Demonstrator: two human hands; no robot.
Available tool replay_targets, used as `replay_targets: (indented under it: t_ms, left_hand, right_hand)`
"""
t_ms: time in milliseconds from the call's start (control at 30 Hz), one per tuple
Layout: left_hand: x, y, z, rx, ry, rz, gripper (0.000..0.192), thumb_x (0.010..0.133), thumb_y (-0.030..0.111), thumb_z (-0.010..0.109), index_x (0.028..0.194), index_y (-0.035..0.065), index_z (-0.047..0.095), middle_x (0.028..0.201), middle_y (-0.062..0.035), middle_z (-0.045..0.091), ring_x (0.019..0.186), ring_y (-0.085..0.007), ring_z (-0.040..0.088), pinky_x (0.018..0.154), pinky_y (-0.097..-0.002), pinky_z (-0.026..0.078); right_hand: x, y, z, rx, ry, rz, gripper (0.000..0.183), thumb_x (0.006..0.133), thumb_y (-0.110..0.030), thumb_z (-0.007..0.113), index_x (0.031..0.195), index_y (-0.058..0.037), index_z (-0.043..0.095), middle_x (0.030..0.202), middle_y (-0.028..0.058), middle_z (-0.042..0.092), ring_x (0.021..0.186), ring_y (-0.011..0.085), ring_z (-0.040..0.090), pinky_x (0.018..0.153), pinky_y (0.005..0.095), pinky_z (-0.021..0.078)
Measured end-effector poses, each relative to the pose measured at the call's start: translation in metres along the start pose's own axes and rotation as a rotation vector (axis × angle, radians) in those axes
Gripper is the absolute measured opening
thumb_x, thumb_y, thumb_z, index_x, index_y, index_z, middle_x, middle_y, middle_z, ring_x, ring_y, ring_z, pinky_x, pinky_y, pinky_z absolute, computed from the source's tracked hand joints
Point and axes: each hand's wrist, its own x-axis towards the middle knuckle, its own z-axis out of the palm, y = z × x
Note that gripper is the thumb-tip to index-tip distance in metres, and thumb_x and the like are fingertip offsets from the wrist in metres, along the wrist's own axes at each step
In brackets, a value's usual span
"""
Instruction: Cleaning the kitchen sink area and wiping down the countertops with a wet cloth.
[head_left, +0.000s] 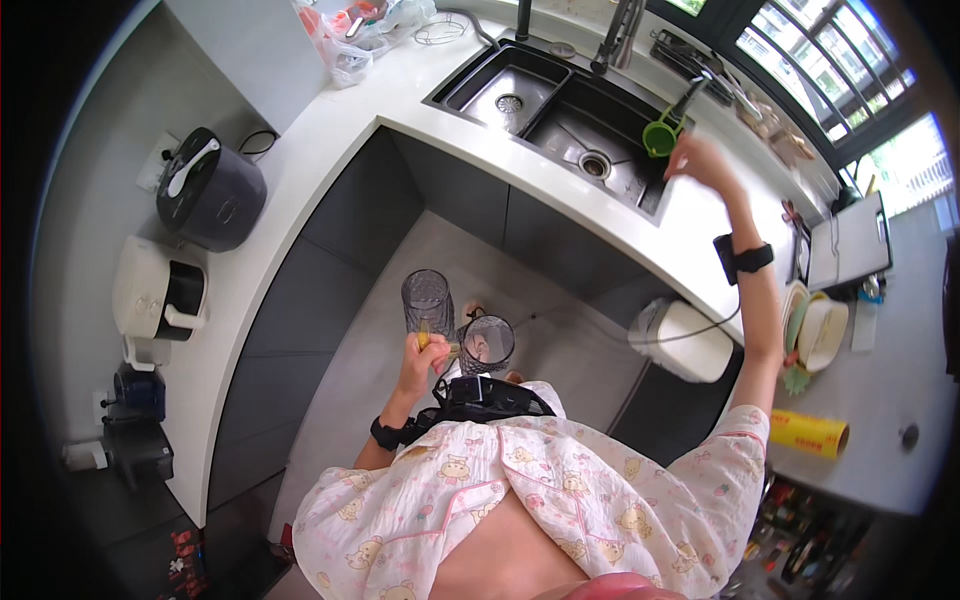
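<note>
Low in front of my body, my left hand (429, 356) grips the amber handles of two clear textured glass mugs. One glass mug (427, 296) is on the left, and the other glass mug (487, 345) hangs close beside it on the right. My right hand (701, 166) is raised over the right edge of the black double-bowl sink (570, 127), slightly blurred, with its fingers bent. Just left of its fingertips a green strainer or cup (661, 139) sits at the right bowl's far corner. Whether my right fingers touch anything is unclear.
A grey rice cooker (217, 195) and a white air fryer (154, 289) stand on the left counter. Plastic bags (352, 45) lie behind the sink's left side. A white bin (690, 341) is below the right counter. The black faucet (615, 37) rises behind the sink.
</note>
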Motion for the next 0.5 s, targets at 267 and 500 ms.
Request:
replay_targets:
  t_ms: [267, 500]
  left_hand:
    - [0.184, 0.024, 0.006, -0.004, -0.031, -0.088, 0.024, 0.071, 0.008, 0.051, 0.049, 0.0039, 0.042, 0.045, 0.0015, 0.039, 0.039, -0.0053, 0.035, 0.038, -0.0202, 0.027]
    - [0.319, 0.073, -0.006, 0.156, -0.211, -0.175, 0.026, 0.072, 0.01, 0.055, 0.049, 0.0041, 0.044, 0.045, 0.0039, 0.039, 0.04, -0.0029, 0.035, 0.038, -0.0189, 0.026]
  right_hand:
    - [0.121, 0.103, 0.041, 0.339, 0.189, 0.093, 0.011, 0.061, -0.012, 0.068, 0.066, -0.0049, 0.063, 0.062, 0.007, 0.056, 0.059, 0.019, 0.056, 0.052, 0.0277, 0.0415]
    - [0.162, 0.182, 0.138, 0.028, -0.442, 0.487, 0.064, 0.058, -0.021, 0.069, 0.117, -0.0174, 0.044, 0.093, 0.0093, 0.06, 0.09, 0.0258, 0.054, 0.072, 0.0311, 0.0424]
